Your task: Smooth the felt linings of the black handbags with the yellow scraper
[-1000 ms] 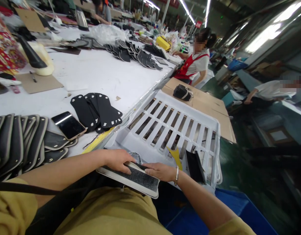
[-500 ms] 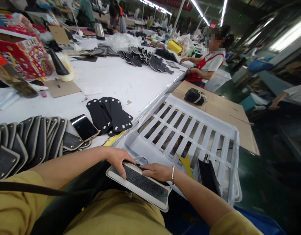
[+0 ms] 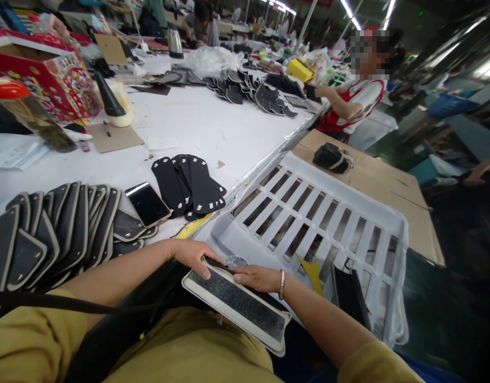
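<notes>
A long cream-edged panel point(image 3: 239, 304) with a speckled dark grey strip on its upper face lies tilted across my lap, in front of my body. My left hand point(image 3: 192, 258) grips its far left edge, thumb on the face and fingers curled out of sight behind. Along the far edge, nearer the middle, my right hand point(image 3: 258, 279) closes on the same panel; its fingertips come close to those of the left. A dark layer shows under the right hand along that edge. Left of the hands, a phone point(image 3: 148, 204) lies beside several black shaped pieces point(image 3: 189, 183).
A white slatted plastic crate point(image 3: 282, 210) stands at the right, holding a yellow strip point(image 3: 312, 272) and a black folded piece point(image 3: 351, 295). Cream-edged dark panels point(image 3: 69, 229) fan out at the left. Behind the crate are cardboard point(image 3: 372, 183) and a co-worker in a red apron point(image 3: 332, 121).
The view has swung slightly left, so things appear further right. Both hands keep hold of the panel, with little change in grip. The co-worker's hands have risen a little.
</notes>
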`<state>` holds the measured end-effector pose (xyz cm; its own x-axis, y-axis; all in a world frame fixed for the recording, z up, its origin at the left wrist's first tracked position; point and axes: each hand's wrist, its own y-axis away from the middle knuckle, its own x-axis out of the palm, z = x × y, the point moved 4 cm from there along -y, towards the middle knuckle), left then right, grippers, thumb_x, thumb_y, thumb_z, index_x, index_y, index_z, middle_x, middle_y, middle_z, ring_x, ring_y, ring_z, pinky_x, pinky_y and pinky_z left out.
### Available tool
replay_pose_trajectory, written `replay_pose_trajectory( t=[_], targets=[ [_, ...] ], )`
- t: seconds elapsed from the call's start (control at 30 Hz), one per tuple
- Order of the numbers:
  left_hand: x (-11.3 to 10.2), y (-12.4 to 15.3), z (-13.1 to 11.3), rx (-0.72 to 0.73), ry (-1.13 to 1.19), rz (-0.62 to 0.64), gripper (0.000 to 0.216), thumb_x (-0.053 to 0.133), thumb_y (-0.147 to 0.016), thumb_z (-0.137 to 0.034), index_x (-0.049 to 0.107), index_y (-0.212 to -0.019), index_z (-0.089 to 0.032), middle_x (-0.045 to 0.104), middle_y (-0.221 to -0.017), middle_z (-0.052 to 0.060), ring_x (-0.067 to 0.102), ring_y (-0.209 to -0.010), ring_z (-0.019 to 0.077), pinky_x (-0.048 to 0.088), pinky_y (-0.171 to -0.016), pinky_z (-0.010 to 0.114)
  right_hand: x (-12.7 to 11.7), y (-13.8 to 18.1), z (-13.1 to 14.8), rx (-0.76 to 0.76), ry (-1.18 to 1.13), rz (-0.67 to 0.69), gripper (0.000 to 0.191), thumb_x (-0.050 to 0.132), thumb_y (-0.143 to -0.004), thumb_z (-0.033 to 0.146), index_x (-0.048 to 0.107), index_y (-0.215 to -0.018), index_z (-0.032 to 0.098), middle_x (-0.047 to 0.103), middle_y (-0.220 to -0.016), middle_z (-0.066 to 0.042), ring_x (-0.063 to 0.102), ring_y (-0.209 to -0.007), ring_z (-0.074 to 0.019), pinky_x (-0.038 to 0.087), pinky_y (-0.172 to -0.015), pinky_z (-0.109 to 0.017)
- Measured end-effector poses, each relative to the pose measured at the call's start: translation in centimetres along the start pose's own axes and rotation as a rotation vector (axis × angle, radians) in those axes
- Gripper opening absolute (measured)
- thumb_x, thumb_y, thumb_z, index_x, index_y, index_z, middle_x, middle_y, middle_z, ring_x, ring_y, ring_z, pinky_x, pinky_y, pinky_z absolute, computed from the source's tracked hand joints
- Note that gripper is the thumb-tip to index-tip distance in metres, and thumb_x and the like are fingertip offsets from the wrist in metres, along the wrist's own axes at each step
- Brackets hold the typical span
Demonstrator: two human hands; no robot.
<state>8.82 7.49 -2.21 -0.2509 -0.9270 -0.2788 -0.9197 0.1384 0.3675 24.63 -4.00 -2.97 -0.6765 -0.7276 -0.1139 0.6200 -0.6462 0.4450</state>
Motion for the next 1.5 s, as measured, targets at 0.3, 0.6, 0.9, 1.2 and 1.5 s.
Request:
replay_pose_trajectory(
  t=[0.3,0.6,0.9,1.2,1.5],
  targets=[
    [0.1,-0.1,0.7,0.008,0.023,0.010,0.068,0.068,-0.070,-0.051,0.052,-0.129,-0.022,0.059,-0.125,0.004,0.057,-0.109,0.0230,0.041,-0.095,0.026,0.4,-0.2,0.8,-0.009,0.143,-0.083,0.057,0.028,-0.091,0.058,0.054,-0.123,0.018,0.060,-0.118,-0.007,0.054,-0.110,-0.0199,0.038,-0.099,-0.031],
    [0.0,0.3,0.9,0.000,0.058,-0.013,0.075,0.069,-0.067,-0.055,0.051,-0.129,-0.018,0.062,-0.120,0.004,0.059,-0.104,0.0219,0.044,-0.088,0.023,0.1,-2.6,1.3,0.103,0.233,-0.089,0.061,0.022,-0.090,0.061,0.064,-0.097,0.016,0.066,-0.091,-0.005,0.059,-0.084,-0.0190,0.045,-0.080,-0.029],
    [0.0,0.4,2.2,0.045,0.058,-0.038,0.083,0.052,-0.069,-0.074,0.054,-0.127,-0.013,0.062,-0.119,0.010,0.058,-0.106,0.0251,0.043,-0.091,0.027,0.1,-4.5,2.9,0.292,0.572,-0.173,0.079,0.013,-0.086,0.068,0.069,-0.093,0.013,0.069,-0.089,-0.017,0.063,-0.084,-0.0279,0.044,-0.073,-0.035],
    [0.5,0.6,1.4,0.064,0.102,-0.084,0.088,0.023,-0.078,-0.078,0.057,-0.122,-0.010,0.061,-0.120,0.012,0.057,-0.107,0.0232,0.042,-0.093,0.025,0.6,-2.3,2.9,0.266,0.407,-0.173,0.071,0.021,-0.088,0.063,0.061,-0.114,0.011,0.065,-0.108,-0.018,0.060,-0.098,-0.0304,0.043,-0.086,-0.041],
    [-0.4,0.4,-2.9,-0.132,-0.294,-0.277,0.055,0.049,-0.083,-0.057,0.056,-0.125,-0.021,0.058,-0.127,0.006,0.054,-0.113,0.0233,0.037,-0.098,0.028,0.5,5.6,-3.9,0.310,-0.143,-0.219,0.073,0.021,-0.086,0.068,0.060,-0.117,0.015,0.065,-0.112,-0.008,0.061,-0.101,-0.0209,0.047,-0.088,-0.034]
  ],
)
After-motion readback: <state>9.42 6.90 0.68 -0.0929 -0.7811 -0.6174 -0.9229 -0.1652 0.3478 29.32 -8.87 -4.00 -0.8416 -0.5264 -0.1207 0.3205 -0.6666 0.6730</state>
